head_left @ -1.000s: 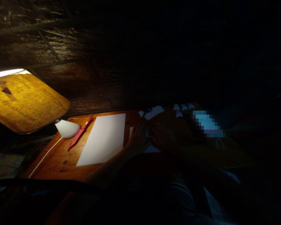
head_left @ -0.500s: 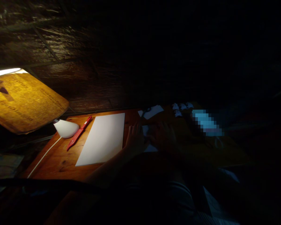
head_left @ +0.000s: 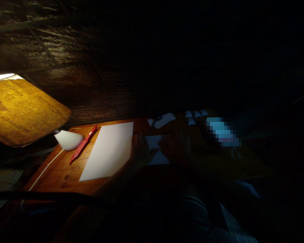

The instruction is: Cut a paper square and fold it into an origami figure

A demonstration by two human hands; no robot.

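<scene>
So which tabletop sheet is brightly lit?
The largest sheet, nearest the lamp base; the middle sheet, between left hand and right hand, and the back sheet are shadowed.

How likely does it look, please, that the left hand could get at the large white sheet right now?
Probably yes: the left hand is close beside the large white sheet, with nothing visible between them.

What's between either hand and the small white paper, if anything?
Nothing visible. The left hand is at the small white paper's left side, the right hand at its right; exact contact is too dark to tell. The dark scissors-like tool lies beyond, not between.
</scene>
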